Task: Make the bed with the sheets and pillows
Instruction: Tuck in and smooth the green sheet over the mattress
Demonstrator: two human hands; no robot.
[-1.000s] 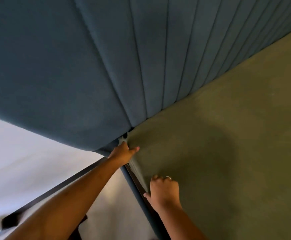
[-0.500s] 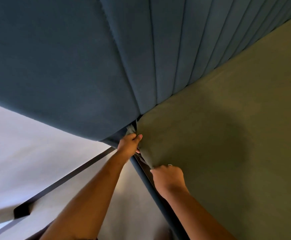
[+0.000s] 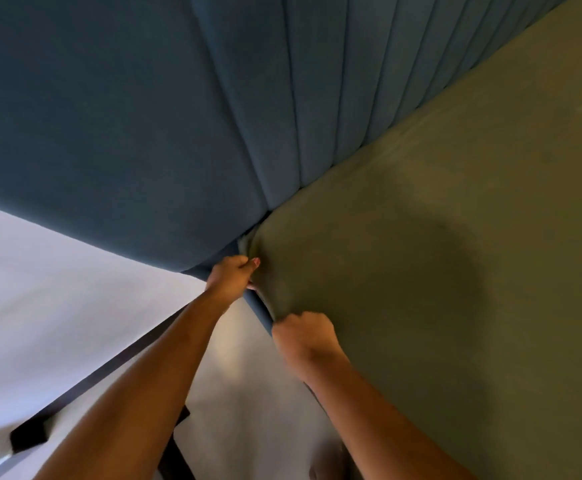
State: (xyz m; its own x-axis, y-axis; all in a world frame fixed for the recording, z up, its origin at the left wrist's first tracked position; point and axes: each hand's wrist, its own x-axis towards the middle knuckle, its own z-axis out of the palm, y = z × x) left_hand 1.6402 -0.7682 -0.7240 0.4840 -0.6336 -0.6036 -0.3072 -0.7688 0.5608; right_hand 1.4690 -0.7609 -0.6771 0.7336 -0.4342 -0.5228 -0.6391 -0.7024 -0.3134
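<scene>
An olive-green sheet (image 3: 438, 254) covers the mattress and fills the right half of the view. At the mattress corner beside the headboard, my left hand (image 3: 232, 277) grips a bunched fold of the sheet, thumb on top. A little nearer along the side edge, my right hand (image 3: 305, 332) is curled into a fist around the sheet's edge. The sheet's hem is hidden below the mattress edge. No pillows are in view.
A padded blue headboard (image 3: 144, 116) with vertical channels spans the top and left. A blue bed-frame rail (image 3: 260, 315) runs along the mattress side between my hands. A white wall (image 3: 40, 289) with a dark baseboard (image 3: 85, 386) lies at the lower left.
Both hands have closed tighter on the sheet at the corner. My right hand went from lying on the edge to a fist. The view has shifted closer to the corner.
</scene>
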